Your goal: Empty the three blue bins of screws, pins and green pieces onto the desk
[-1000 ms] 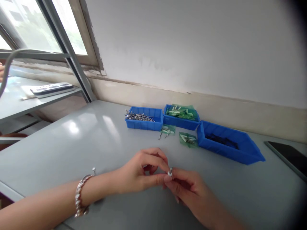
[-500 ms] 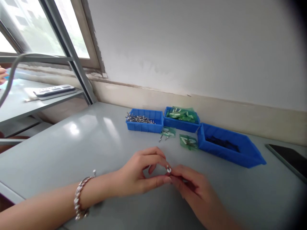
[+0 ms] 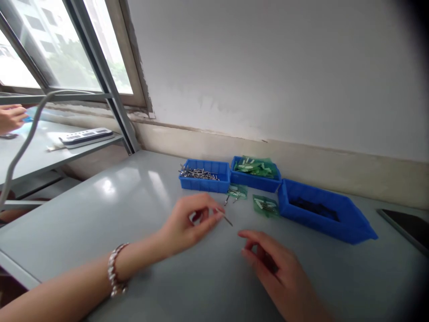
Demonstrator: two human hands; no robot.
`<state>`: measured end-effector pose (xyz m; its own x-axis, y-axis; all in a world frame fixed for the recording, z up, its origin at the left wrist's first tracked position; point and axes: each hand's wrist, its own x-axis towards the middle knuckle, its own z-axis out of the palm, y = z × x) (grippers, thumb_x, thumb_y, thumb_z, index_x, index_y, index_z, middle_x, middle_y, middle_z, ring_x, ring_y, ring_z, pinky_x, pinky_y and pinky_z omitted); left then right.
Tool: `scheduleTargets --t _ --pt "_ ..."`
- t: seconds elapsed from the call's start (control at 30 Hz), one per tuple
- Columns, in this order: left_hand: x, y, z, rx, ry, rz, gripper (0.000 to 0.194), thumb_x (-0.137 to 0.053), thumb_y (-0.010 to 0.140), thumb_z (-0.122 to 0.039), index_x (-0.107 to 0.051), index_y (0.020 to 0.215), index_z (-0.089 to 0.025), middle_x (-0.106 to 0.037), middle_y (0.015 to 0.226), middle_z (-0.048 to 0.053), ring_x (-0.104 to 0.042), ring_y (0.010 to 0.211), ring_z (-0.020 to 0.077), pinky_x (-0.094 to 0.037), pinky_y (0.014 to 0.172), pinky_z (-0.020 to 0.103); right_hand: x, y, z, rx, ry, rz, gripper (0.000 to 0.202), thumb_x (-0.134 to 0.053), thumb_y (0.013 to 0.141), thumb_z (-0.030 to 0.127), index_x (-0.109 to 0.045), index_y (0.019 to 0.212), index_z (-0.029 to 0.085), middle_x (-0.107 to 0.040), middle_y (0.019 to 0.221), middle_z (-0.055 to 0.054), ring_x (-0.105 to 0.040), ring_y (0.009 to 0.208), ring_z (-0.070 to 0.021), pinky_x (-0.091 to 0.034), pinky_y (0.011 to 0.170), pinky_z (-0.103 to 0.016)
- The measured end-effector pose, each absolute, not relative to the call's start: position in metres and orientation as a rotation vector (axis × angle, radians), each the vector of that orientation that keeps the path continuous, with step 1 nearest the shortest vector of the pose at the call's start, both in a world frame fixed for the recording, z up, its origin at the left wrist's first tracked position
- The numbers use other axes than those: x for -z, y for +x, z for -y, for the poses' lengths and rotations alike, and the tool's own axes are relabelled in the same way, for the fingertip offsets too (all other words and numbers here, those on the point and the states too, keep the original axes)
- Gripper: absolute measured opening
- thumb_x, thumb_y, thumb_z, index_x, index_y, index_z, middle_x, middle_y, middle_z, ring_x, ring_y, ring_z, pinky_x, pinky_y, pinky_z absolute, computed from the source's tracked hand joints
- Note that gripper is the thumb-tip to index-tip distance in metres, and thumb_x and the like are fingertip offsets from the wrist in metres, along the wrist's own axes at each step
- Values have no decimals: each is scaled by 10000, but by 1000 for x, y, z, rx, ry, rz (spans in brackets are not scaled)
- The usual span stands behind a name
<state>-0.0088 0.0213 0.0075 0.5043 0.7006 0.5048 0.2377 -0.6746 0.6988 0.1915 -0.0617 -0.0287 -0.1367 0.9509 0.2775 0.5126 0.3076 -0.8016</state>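
Metal pin (image 3: pixel 228 220), slim and dull, is pinched by the left hand (image 3: pixel 187 222) above the table (image 3: pixel 208 286), long axis slanting down-right, free end towards the right hand (image 3: pixel 276 264), whose thumb and forefinger stand apart.

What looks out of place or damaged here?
Two small metal pieces lie on the table outside the blue box of similar ones, perhaps strays; I can't tell whether they poke from the green packet beside them. Also, the wall has a ragged, chipped-looking edge along the window frame.
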Motion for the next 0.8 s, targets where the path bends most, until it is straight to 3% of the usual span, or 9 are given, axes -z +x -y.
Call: scheduleTargets --t 0.1,0.2,0.57,0.8 --pt "-15 -27 -53 -1412 2238 -975 117 -568 825 -260 -646 827 -173 -601 841 44 -515 675 96 -395 543 199 29 192 61 -704 -1352 1775 211 -464 885 283 -595 1041 227 -574 744 16 -508 528 -113 -438 503 -220" --pt "-17 -46 -84 -1571 2272 -1312 156 -587 799 -317 -664 847 -191 -581 896 30 -483 600 69 -401 543 205 29 191 61 -725 -1349 1806 195 -456 884 271 -583 1026 226 -579 766 14 -506 530 -108 -442 513 -218" --pt "-4 -55 -124 -1469 2274 -1572 188 -551 791 -336 -652 869 -198 -551 933 35 -518 578 67 -416 584 234 34 189 62 -708 -1352 1852 191 -421 908 280 -542 1048 231 -583 802 17 -526 539 -105 -466 573 -232" --pt "-19 -67 -112 -1691 2149 -1637 211 -560 785 -358 -479 865 -181 -596 858 10 -535 638 100 -373 558 227 33 191 63 -670 -1349 1879 192 -422 907 273 -537 1055 231 -575 776 20 -528 543 -107 -470 569 -231"
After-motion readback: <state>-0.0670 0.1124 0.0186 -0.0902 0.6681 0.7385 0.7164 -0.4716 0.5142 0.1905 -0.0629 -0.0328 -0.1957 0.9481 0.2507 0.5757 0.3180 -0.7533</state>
